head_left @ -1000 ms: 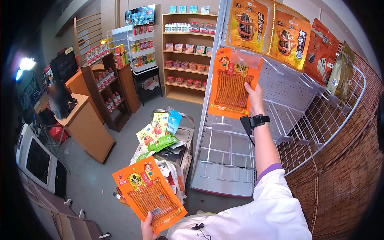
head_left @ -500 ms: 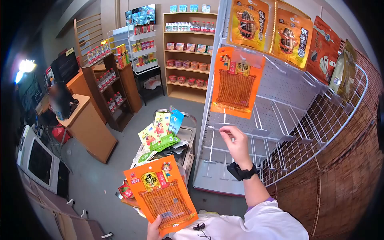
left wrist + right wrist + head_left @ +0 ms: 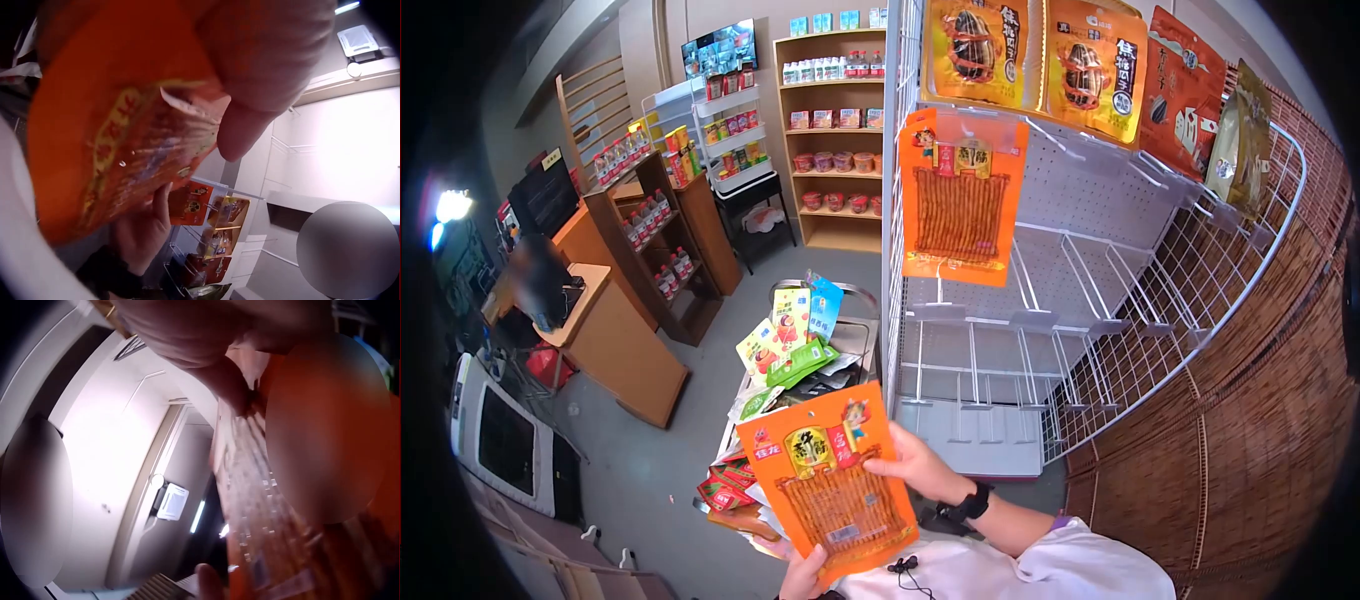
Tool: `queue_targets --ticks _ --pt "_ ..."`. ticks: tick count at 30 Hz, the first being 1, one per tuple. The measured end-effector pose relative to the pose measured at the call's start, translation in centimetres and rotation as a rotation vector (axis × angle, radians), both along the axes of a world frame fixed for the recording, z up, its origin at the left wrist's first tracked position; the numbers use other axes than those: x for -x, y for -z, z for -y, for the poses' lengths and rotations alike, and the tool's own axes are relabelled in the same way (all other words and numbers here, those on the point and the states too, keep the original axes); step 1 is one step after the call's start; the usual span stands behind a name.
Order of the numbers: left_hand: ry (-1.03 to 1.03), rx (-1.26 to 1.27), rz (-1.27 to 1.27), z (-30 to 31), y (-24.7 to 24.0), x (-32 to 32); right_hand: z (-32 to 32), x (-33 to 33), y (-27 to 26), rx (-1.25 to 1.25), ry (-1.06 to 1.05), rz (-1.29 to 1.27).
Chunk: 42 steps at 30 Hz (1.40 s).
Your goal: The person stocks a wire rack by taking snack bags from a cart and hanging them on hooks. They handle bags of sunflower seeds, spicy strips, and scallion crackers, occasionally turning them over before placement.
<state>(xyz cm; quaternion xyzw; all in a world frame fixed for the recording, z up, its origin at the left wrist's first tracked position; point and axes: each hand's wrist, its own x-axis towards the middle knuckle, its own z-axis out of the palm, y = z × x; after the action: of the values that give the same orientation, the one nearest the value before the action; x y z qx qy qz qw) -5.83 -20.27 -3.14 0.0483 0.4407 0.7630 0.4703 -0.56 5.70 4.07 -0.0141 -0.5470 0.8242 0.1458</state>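
Observation:
In the head view an orange snack packet (image 3: 830, 500) with rows of brown sticks faces the camera, low in front of the body. My left hand (image 3: 803, 575) grips its bottom edge, thumb on the front. My right hand (image 3: 915, 468) pinches its right edge, thumb across the front and the other fingers hidden behind. The packet's crinkled plastic (image 3: 256, 494) fills much of the right wrist view, and its orange side (image 3: 69, 156) that of the left. A matching orange packet (image 3: 955, 210) hangs on the display rack, above both hands.
Sunflower seed packets (image 3: 975, 50) hang along the rack's top row, above bare hooks (image 3: 1025, 275). A metal cart (image 3: 862, 335) piled with snack bags (image 3: 795, 360) stands ahead on the left. Stocked shelves (image 3: 832, 130) line the back wall. A person (image 3: 540, 285) is near a wooden counter (image 3: 620, 340).
My right hand has let go of the hanging packet, come down and taken hold of the lower packet's right edge. The left hand with its packet has shifted right.

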Motion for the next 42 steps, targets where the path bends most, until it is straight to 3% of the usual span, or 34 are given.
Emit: queue_targets --ticks 1,3,4,6,7,11,17,28,37,42 --pt "0.001 0.003 0.001 -0.9 -0.8 -0.3 -0.6 -0.1 -0.5 -0.056 0.062 -0.047" --pt "-0.102 -0.338 -0.128 -3.5 -2.5 -0.4 -3.1 -0.9 -3.1 -0.044 0.21 -0.066" --pt "-0.1 -0.342 -0.125 -4.0 -3.9 -0.2 -4.7 -1.3 -4.8 -0.118 0.333 -0.077" --pt "0.069 -0.321 -0.167 -4.2 -6.7 -0.2 -7.8 -2.1 -8.6 -0.198 0.577 -0.122" --pt "0.061 -0.315 -0.054 -3.1 -3.5 0.5 -9.5 -2.4 -9.6 -0.202 0.673 -0.179" --pt "0.116 -0.344 -0.063 -2.3 -2.8 0.8 -14.9 -3.3 -13.4 -0.349 0.806 -0.301" --pt "0.026 -0.24 -0.159 -2.1 -3.3 0.4 -18.2 -2.1 -16.3 -0.529 0.819 -0.352" --pt "-0.077 -0.253 -0.141 -1.4 -3.2 -0.5 -20.5 0.2 -18.0 -0.52 0.849 -0.4" --pt "-0.117 -0.25 -0.101 -1.0 -2.9 -0.8 -21.2 0.3 -16.5 -0.445 0.816 -0.274" --pt "-0.101 -0.264 -0.116 -1.2 -2.8 -0.9 -20.2 -0.3 -17.7 -0.455 0.76 -0.382"
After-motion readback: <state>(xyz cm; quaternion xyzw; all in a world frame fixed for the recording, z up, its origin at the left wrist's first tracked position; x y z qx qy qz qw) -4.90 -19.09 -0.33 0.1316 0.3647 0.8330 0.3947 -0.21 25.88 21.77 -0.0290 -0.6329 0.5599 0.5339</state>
